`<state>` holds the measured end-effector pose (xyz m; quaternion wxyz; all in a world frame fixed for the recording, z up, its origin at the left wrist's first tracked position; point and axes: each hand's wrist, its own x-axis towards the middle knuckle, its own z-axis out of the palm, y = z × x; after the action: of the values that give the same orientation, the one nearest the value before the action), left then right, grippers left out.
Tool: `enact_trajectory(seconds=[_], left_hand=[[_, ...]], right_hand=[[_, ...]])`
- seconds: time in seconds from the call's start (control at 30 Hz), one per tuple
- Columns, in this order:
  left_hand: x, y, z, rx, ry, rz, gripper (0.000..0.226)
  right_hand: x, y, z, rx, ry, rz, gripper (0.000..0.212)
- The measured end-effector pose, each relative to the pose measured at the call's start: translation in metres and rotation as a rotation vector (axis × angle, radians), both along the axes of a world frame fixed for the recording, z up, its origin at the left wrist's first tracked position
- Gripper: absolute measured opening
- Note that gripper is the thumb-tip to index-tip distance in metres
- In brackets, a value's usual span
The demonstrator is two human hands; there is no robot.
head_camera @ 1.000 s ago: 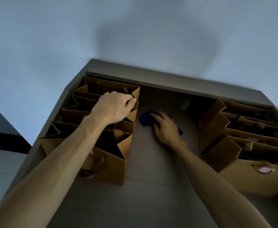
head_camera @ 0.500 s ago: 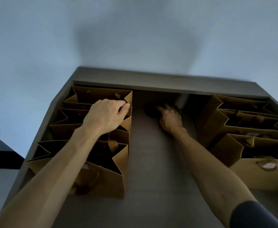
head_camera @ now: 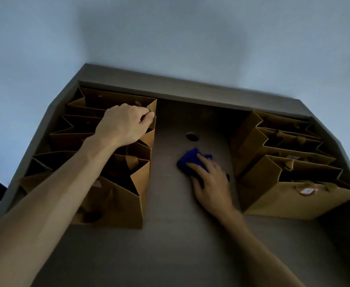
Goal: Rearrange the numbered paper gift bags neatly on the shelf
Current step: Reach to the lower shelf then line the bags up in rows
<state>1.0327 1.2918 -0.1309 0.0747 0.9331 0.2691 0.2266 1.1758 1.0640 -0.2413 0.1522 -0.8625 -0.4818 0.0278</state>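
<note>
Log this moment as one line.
left hand: grips left bags' rim | right hand: presses blue cloth on shelf | right bags: untouched

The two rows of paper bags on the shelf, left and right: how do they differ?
The left row of bags has the left hand pinching a bag rim near the back; the right row of bags is untouched. The left row stands square to the shelf; the right row sits skewed. Both are brown, open-topped, standing upright.
</note>
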Motion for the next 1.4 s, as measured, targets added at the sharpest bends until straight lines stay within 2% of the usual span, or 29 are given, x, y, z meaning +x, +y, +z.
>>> enact_trajectory(seconds=[0.17, 0.3, 0.4, 0.53, 0.67, 0.77, 0.9, 1.07, 1.13, 1.23, 1.27, 1.33, 1.37, 1.4], left_hand=[[0.001, 0.002, -0.001, 0.007, 0.002, -0.002, 0.040], [-0.001, -0.001, 0.000, 0.000, 0.008, 0.011, 0.038], [-0.003, -0.003, -0.001, -0.032, 0.040, 0.020, 0.037], [-0.005, -0.007, 0.003, -0.045, 0.075, 0.050, 0.038], [-0.008, -0.011, 0.004, -0.073, 0.092, 0.072, 0.040], [-0.009, -0.014, 0.004, -0.094, 0.093, 0.074, 0.040], [-0.010, -0.016, 0.005, -0.112, 0.087, 0.085, 0.039], [-0.010, -0.017, 0.007, -0.128, 0.090, 0.091, 0.039], [-0.010, -0.018, 0.010, -0.144, 0.098, 0.092, 0.038], [-0.012, -0.015, 0.016, -0.235, 0.138, 0.044, 0.035], [-0.013, -0.013, 0.018, -0.281, 0.159, 0.025, 0.036], [-0.019, -0.005, 0.028, -0.327, 0.197, 0.021, 0.038], [-0.024, 0.000, 0.032, -0.338, 0.212, 0.029, 0.038], [-0.030, 0.005, 0.039, -0.341, 0.227, 0.042, 0.038]], right_hand=[[-0.073, -0.102, -0.010, 0.130, -0.032, 0.374, 0.040], [-0.081, -0.131, -0.011, 0.161, -0.174, 0.560, 0.036], [-0.056, -0.105, -0.007, 0.148, -0.049, 0.527, 0.045], [0.000, -0.027, 0.004, 0.040, 0.050, 0.225, 0.057], [0.010, 0.012, 0.011, -0.040, 0.101, 0.096, 0.062], [-0.008, -0.013, 0.013, 0.018, 0.118, 0.173, 0.064], [-0.045, -0.071, 0.004, 0.028, 0.090, 0.404, 0.060], [-0.077, -0.113, -0.009, 0.008, -0.079, 0.688, 0.053], [-0.078, -0.115, -0.006, -0.021, -0.117, 0.716, 0.044], [-0.076, -0.112, 0.004, -0.065, -0.210, 0.741, 0.047], [-0.074, -0.108, 0.006, -0.097, -0.231, 0.733, 0.055], [-0.065, -0.096, 0.017, -0.124, -0.222, 0.734, 0.087], [-0.062, -0.090, 0.026, -0.084, -0.189, 0.755, 0.084], [-0.062, -0.079, 0.036, 0.019, -0.137, 0.777, 0.066]])
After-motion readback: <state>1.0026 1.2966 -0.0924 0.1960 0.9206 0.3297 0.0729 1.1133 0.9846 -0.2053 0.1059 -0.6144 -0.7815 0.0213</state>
